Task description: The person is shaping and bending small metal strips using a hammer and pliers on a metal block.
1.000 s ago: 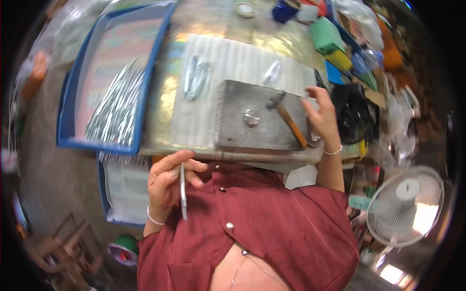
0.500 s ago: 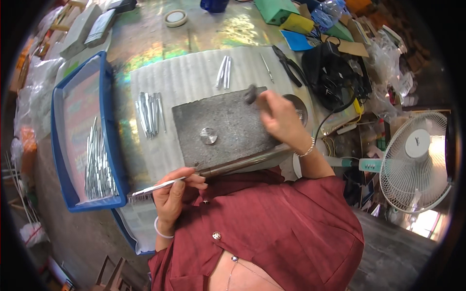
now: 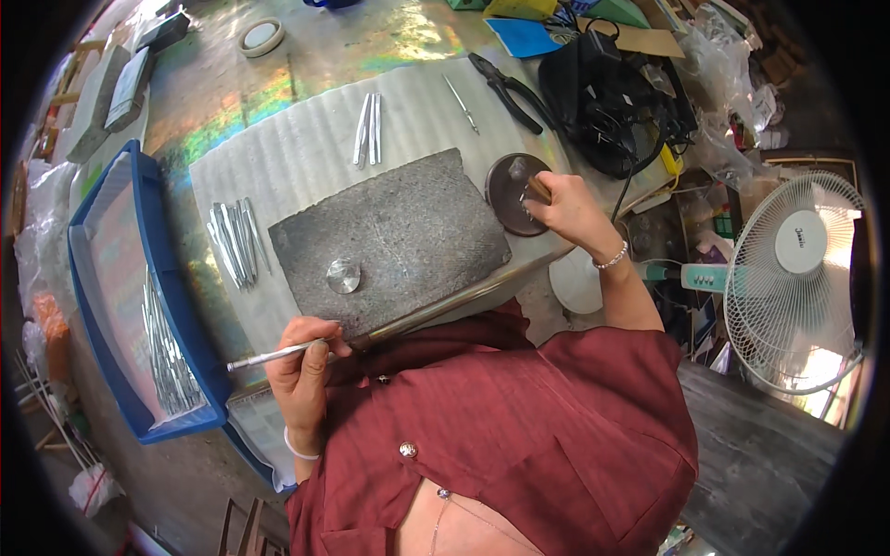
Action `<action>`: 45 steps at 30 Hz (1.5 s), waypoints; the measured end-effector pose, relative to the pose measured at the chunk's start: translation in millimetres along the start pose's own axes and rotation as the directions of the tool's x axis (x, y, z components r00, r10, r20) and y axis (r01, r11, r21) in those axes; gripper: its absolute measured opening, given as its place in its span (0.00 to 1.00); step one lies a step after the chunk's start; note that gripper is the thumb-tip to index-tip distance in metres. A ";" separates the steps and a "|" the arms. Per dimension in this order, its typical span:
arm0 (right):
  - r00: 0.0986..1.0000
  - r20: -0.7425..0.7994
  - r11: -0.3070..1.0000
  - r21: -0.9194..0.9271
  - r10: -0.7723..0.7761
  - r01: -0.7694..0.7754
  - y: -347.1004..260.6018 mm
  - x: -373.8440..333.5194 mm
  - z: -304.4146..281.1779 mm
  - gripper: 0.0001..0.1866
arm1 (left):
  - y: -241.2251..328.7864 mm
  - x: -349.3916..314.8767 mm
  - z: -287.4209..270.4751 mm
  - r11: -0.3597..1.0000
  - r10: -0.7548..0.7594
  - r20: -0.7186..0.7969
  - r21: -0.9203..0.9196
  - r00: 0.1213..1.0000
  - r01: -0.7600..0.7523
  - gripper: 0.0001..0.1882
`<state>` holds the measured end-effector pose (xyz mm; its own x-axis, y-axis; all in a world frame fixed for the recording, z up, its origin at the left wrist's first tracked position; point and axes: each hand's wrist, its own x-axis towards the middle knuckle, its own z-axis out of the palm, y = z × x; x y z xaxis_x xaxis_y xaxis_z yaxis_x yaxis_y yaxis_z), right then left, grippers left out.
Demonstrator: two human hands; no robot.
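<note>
A slim silver rod [image 3: 269, 356] is lying across the left hand [image 3: 302, 369], which is pinching it between thumb and fingers at the slab's near-left corner; its long axis is running almost side to side, the free end pointing left and dipping slightly toward the blue tray [image 3: 178, 278]. More rods [image 3: 169, 357] are resting inside that tray. A round metal disc [image 3: 343, 275] is sitting on the grey slab [image 3: 399, 243]. Farther right, the right hand [image 3: 567, 211] is closing around a wooden handle [image 3: 539, 190] over a dark round dish [image 3: 506, 196], while pliers [image 3: 510, 91] are lying beyond on the bench [image 3: 209, 88].
</note>
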<state>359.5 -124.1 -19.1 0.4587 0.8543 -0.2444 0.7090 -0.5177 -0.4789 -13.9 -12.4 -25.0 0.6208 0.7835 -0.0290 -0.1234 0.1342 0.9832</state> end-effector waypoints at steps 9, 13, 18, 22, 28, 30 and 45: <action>0.993 -0.104 0.993 -0.109 -0.047 0.036 1.0 7.9 16.1 0.11 | 4.5 -3.5 5.1 0.982 -0.149 -0.127 -0.135 0.981 0.132 0.09; 0.980 -0.126 0.967 -0.225 -0.151 0.120 6.4 11.7 24.5 0.10 | 5.6 -2.7 6.1 0.973 -0.206 -0.099 -0.124 0.974 0.193 0.08; 0.985 -0.013 0.939 -0.305 -0.175 0.162 3.7 18.1 20.1 0.09 | 5.1 -1.5 7.9 0.979 -0.198 -0.076 -0.063 0.977 0.193 0.08; 0.964 0.065 0.949 -0.172 -0.258 0.266 6.7 30.4 9.7 0.08 | 4.6 -5.1 6.2 0.981 -0.192 -0.084 -0.053 0.978 0.188 0.08; 0.998 0.043 0.715 0.699 -0.056 0.010 -6.7 16.7 -8.6 0.05 | 4.8 0.4 2.1 0.991 -0.115 -0.108 -0.077 0.987 0.107 0.06; 0.991 0.119 0.562 0.825 -0.055 -0.068 -30.1 9.5 -13.3 0.03 | 3.9 4.1 2.9 0.981 -0.103 -0.115 -0.179 0.988 0.081 0.07; 0.795 0.462 0.380 0.869 -0.393 -0.317 -163.5 -8.8 31.8 0.12 | -1.4 14.2 9.2 0.679 -0.231 0.036 -0.709 0.972 0.188 0.07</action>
<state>222.5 -45.5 34.6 -0.1620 0.9041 -0.3955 -0.3420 -0.4274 -0.8369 2.2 -7.0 -25.2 0.6598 0.7090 -0.2490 -0.5165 0.6686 0.5350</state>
